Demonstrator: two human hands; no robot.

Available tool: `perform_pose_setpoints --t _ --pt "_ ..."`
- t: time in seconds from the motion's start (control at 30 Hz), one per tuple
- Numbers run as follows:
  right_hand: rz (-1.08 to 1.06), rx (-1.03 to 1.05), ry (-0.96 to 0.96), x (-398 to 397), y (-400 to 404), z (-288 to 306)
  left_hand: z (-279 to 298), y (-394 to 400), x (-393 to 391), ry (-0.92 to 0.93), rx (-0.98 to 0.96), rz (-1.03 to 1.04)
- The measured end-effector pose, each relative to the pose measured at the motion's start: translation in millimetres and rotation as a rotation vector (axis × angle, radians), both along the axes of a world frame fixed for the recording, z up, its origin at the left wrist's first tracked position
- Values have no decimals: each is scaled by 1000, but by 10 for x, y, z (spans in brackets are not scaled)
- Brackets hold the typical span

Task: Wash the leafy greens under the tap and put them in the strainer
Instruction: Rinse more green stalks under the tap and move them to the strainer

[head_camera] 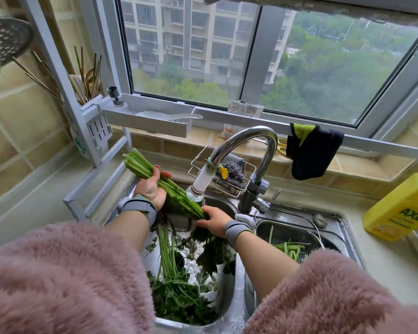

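Fluffy pink sleeves fill the foreground, and grey wrist bands are worn on both arms; beyond them a bunch of leafy greens is held slantwise under the tap; the left hand is wrapped round the stalk end, cut tips pointing up and left, while the right hand is curled over the stems just below the white filter nozzle, the dark leaves hanging down beneath it. Running water cannot be made out clearly.

By the look of it, the job is partly done; a few green stalks are already laid in the wire strainer, which is set in the right-hand basin; the held bunch is judged to be mid-rinse; a larger heap of loose greens is left lying in the left basin of the steel sink, so most of the washing is reckoned to be ahead.

Round about, beige tiled worktop is seen; a yellow AXE detergent bottle is lying at the right; a dark cloth is draped on the rail; a steel scourer is kept in a wire caddy behind the tap; chopsticks are stood in a white rack holder; a large window is given over to apartment blocks and trees.
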State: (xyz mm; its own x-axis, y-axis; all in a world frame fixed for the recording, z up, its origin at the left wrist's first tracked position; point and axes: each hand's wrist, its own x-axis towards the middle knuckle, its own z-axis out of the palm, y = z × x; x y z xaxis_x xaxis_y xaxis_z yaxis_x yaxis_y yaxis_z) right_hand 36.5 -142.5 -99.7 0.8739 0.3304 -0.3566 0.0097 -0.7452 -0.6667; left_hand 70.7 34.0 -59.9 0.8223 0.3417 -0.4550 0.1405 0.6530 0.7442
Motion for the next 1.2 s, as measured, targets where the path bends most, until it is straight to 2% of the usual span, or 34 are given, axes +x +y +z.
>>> perform_pose_setpoints --t 0.03,0.07,0.23,0.43,0.53,0.67,0.83,1.0,1.2 --pt "4 -8 8 0 -1 4 88 -31 -23 -40 -112 48" --pt "7 -12 10 -1 -1 7 127 -24 -38 -55 -112 46" --pt "11 -68 23 2 -80 -18 81 113 -40 -84 21 47" --pt "-58 -131 9 -17 -43 -32 104 152 -9 -93 50 86" --pt "-73 -83 30 -36 -9 -66 111 153 -9 -89 102 83" --pt "-84 -41 8 -12 -28 -25 61 232 1 -69 75 102" --pt "-110 1 77 -7 -78 10 85 257 18 -84 83 137" --pt "-87 -24 80 -7 -83 41 51 328 85 -62 114 137" --pt "-238 123 50 41 -88 126 54 390 25 -74 204 116"
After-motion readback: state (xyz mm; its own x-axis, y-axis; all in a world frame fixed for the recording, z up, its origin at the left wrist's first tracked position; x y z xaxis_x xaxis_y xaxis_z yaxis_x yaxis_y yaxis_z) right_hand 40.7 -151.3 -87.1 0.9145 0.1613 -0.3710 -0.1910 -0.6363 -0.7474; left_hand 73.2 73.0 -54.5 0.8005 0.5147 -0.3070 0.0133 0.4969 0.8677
